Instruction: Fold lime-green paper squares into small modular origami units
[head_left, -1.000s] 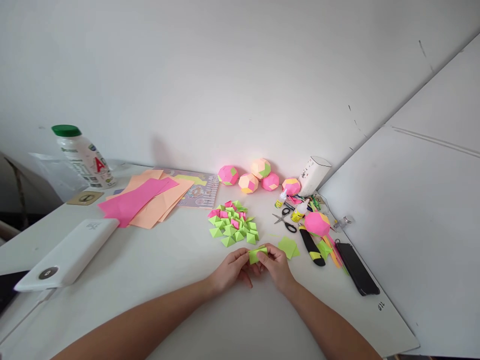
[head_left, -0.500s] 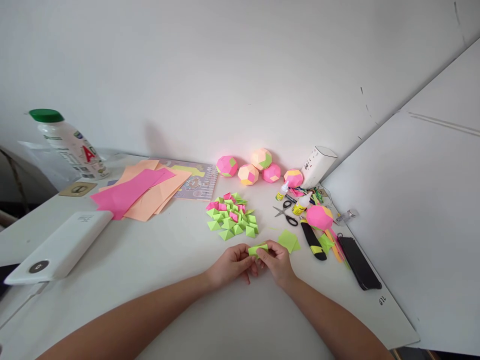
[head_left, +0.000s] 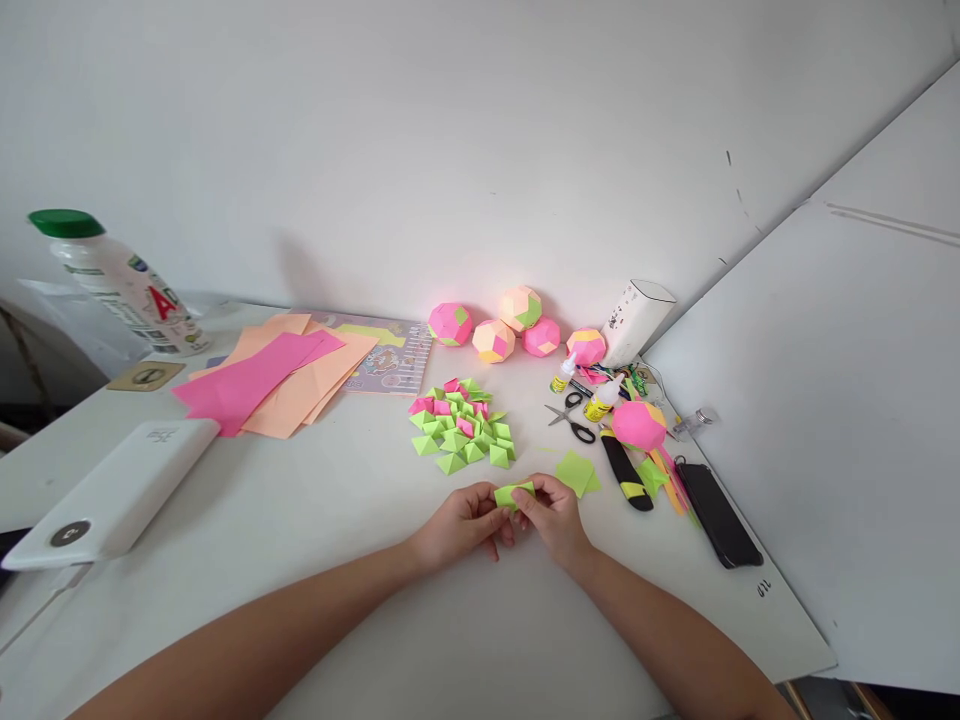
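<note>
A small folded piece of green paper [head_left: 505,496] is held between both hands above the near part of the table. My left hand [head_left: 461,523] pinches its left end, thumb on the near side. My right hand [head_left: 556,518] grips the right end, with the thumb lying across the paper's face. Some fingertips are hidden behind the paper. Just beyond the hands lies a pile of folded green and pink paper pieces [head_left: 459,425]. Flat green paper squares [head_left: 576,473] rest beside my right hand.
Behind the pile, several faceted paper balls [head_left: 493,341] stand by the wall. Scissors [head_left: 574,418], a glue bottle [head_left: 602,400], a cutter knife [head_left: 625,470] and a black phone [head_left: 718,512] lie at right. At left are pink paper [head_left: 247,380], a white power bank [head_left: 112,490] and a bottle [head_left: 124,285].
My view has shifted a little, so the table's things sit higher in the picture and the left ones farther left. Both hands keep hold of the green paper, nearly in the same pose.
</note>
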